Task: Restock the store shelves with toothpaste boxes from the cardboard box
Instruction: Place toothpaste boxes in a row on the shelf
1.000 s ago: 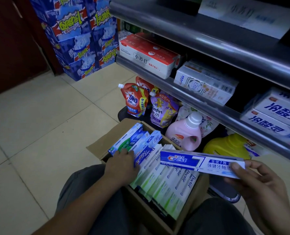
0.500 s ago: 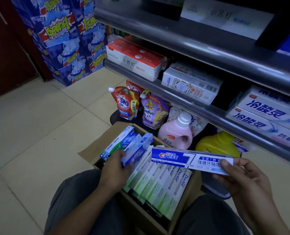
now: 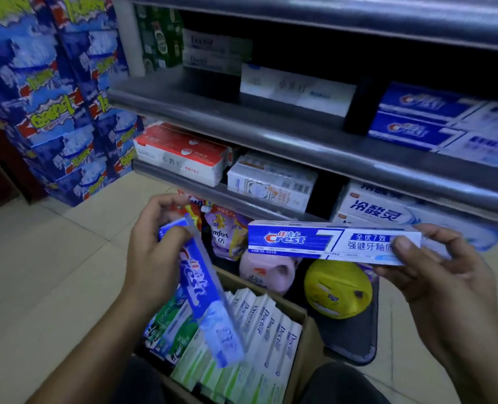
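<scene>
- Although stacked high at far left, well apart from the work: blue printed cases (image 3: pixel 52 112), likely other stock and no part of this job.
- Next along, left grip (image 3: pixel 151 252): clenched round the upper end of a blue Crest box (image 3: pixel 204 290), fingers and thumb curled over it. Held end-up and tilted, lower end hanging above the cardboard box (image 3: pixel 307 342), an angle suited to clearing a tight row lengthwise.
- Beneath, inside the cardboard box: green-and-white boxes (image 3: pixel 172 328) at left, white Doctor boxes (image 3: pixel 259 330) packed on edge just beside them. Plenty there, so restocking judged far from done.
- Behind, on the floor under the lowest shelf: detergent pouches (image 3: pixel 227 237), a pink bottle (image 3: pixel 265 272), a yellow bottle (image 3: pixel 338 287), none of them touched.
- Further right, right grip (image 3: pixel 446 275): grasping a second Crest box (image 3: pixel 314 242) by its right end, thumb on the printed face, fingers underneath. Kept level with the label readable, seemingly to match how stock lies on display.
- Upper right, on the middle shelf (image 3: pixel 271 135): matching Crest stack (image 3: pixel 425 121), laid flat and lengthwise. Likely destination for both boxes in hand.
</scene>
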